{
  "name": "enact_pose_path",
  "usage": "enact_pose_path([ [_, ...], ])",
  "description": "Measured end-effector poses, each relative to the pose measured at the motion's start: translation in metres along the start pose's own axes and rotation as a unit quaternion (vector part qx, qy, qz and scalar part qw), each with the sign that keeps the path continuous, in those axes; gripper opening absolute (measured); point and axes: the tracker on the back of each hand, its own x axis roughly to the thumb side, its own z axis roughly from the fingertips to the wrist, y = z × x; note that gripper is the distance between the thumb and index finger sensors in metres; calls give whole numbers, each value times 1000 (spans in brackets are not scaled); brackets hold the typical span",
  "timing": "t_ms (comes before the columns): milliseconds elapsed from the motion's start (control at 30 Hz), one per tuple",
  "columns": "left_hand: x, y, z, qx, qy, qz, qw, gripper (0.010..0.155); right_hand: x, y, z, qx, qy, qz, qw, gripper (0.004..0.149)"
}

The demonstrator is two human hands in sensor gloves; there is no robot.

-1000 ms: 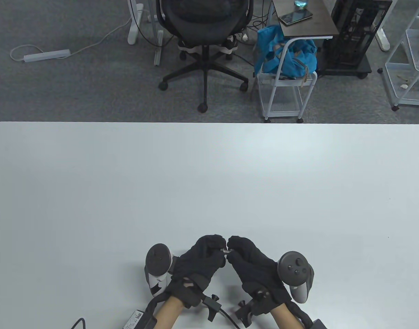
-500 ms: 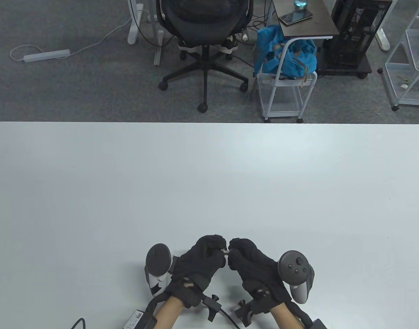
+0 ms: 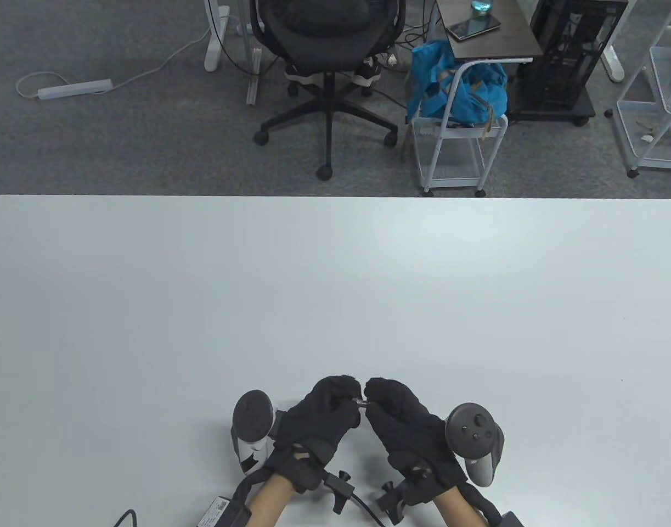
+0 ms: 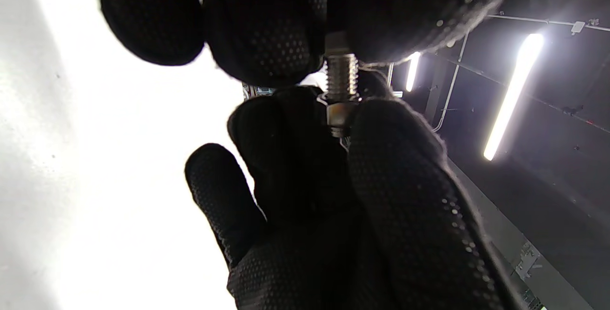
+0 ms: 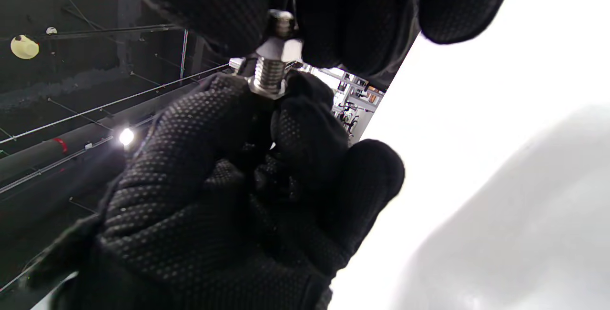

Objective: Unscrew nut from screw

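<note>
Screw [image 4: 341, 74] and nut [image 4: 337, 110] are held together just above the surface [image 3: 335, 285], close to its near edge, between the two gloved hands.

Surface: no part is resting on it.

Left hand [image 3: 319, 417]: its position is unchanged over the last second. Its fingertips are pinched on the head end of the screw, which is kept steady.

Right hand [image 3: 406, 428]: a slight roll of the knuckles is noted against half a second ago, back to nearly the pose of a second ago. Thumb and fingertips are pinched on the nut. The movement is judged to be one twisting stroke followed by a re-set of the grip.

Screw: a stretch of bare thread is exposed between the left fingertips and the nut.

Nut: it is seated near the free end of the thread, with only the tip of the screw showing past it. Few turns are judged to remain. Care is called for at release, since so small a part could be dropped.
</note>
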Motion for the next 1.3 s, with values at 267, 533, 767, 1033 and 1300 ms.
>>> enact_pose_path([
  [267,0,0,0,-2,-2,-2,1000,47,-12,3,0,19,52,2,998,65],
  [533,0,0,0,1,0,-5,1000,47,-3,3,0,3,20,18,1000,55],
  [767,0,1,0,6,3,0,1000,47,3,0,0,-7,0,41,999,60],
  [1033,0,0,0,-1,0,-4,1000,47,-12,2,-1,20,60,1,998,66],
  [1300,0,-1,-1,-2,3,-6,1000,47,-6,2,-1,13,44,15,999,56],
])
